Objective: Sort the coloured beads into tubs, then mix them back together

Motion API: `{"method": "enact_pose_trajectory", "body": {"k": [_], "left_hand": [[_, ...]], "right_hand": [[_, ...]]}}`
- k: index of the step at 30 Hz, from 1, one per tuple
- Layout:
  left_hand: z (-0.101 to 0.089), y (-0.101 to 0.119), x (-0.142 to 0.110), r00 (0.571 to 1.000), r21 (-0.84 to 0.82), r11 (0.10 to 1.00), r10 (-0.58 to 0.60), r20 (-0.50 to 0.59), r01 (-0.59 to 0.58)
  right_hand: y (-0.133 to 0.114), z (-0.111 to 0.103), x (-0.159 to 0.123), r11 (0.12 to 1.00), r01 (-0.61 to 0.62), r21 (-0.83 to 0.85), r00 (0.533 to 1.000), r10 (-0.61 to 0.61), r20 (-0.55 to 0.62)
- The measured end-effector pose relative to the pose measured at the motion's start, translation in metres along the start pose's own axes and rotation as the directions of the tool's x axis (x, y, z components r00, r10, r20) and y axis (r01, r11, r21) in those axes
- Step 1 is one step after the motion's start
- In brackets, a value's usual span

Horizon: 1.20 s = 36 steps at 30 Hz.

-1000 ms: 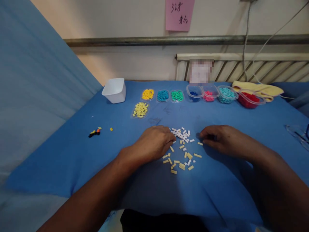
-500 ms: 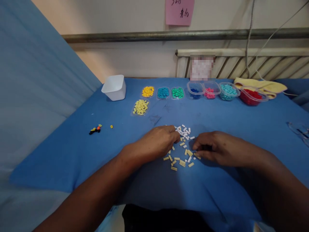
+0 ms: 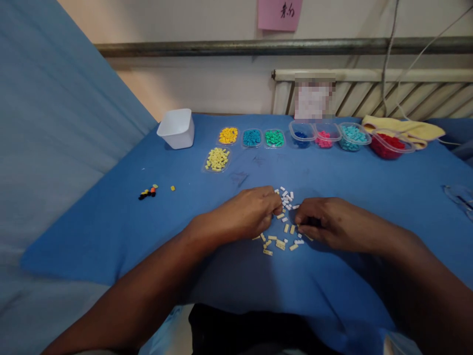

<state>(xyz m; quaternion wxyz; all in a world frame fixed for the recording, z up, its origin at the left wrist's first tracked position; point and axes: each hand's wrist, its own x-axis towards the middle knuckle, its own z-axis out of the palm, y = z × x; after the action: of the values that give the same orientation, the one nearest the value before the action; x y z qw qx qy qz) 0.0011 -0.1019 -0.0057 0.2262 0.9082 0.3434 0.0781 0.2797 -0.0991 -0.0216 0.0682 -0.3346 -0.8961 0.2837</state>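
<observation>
White toy bricks [image 3: 287, 199] and cream toy bricks [image 3: 280, 244] lie loose in a small spread on the blue cloth, between and below my two hands. At the left side of the spread, my left hand [image 3: 258, 211] is closed with curled fingers low among the bricks; whatever it grips is hidden. My right hand [image 3: 327, 224] rests on the opposite side in a pinch, thumb and fingertips close together. Anything between those fingertips is too small to make out. Several bricks are partly covered by both hands.
Behind stand a white bin [image 3: 177, 129] and clear tubs of yellow [image 3: 228, 135], blue, green, pink and red bricks [image 3: 390, 143]. A pale yellow tub [image 3: 217, 159] sits nearer. Black, orange and yellow pieces [image 3: 148, 193] lie left. A yellow cloth [image 3: 404, 129] and glasses [image 3: 460, 199] are right.
My left hand has shifted slightly right over the white bricks. A few cream and white bricks near my right fingertips have changed position. The whole view has tilted slightly.
</observation>
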Motion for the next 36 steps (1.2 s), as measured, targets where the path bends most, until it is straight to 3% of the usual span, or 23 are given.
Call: {"method": "enact_pose_trajectory", "body": {"k": [3, 6, 12, 21, 23, 27, 30, 32, 36], "left_hand": [[0.001, 0.006, -0.004, 0.994, -0.046, 0.995, 0.086, 0.066, -0.083], [0.006, 0.004, -0.006, 0.978, -0.097, 0.981, 0.176, 0.111, -0.166], [0.002, -0.003, -0.011, 0.949, -0.237, 0.929, 0.309, 0.069, -0.285], [-0.005, -0.002, -0.018, 0.967, -0.129, 0.961, 0.252, 0.041, -0.245], [0.002, 0.004, -0.013, 0.978, -0.074, 0.976, 0.207, 0.034, -0.204], [0.027, 0.021, -0.001, 0.998, 0.191, 0.98, 0.058, 0.017, -0.06], [0.041, 0.029, 0.001, 0.999, 0.281, 0.959, 0.032, -0.014, -0.027], [0.042, 0.03, 0.001, 0.999, 0.269, 0.962, 0.042, -0.003, -0.039], [0.024, 0.017, 0.002, 0.998, 0.18, 0.983, -0.033, -0.05, 0.042]], "right_hand": [[-0.004, -0.005, -0.004, 0.997, 0.07, 0.033, 0.997, -0.069, -0.029], [-0.013, -0.006, -0.007, 0.985, 0.149, 0.084, 0.988, -0.151, 0.02], [-0.023, 0.004, -0.003, 0.973, 0.23, 0.025, 0.973, -0.23, -0.001], [-0.019, 0.013, -0.001, 0.975, 0.209, -0.07, 0.976, -0.212, -0.041], [-0.018, 0.013, -0.001, 0.976, 0.197, -0.091, 0.98, -0.199, -0.02], [-0.019, 0.012, -0.002, 0.973, 0.176, -0.151, 0.984, -0.173, 0.037], [-0.017, 0.007, -0.007, 0.979, 0.167, -0.114, 0.986, -0.164, 0.04], [-0.012, 0.003, -0.008, 0.984, 0.159, -0.079, 0.987, -0.16, -0.002], [0.007, 0.002, 0.007, 0.993, 0.081, -0.086, 0.97, -0.099, -0.223]]}}
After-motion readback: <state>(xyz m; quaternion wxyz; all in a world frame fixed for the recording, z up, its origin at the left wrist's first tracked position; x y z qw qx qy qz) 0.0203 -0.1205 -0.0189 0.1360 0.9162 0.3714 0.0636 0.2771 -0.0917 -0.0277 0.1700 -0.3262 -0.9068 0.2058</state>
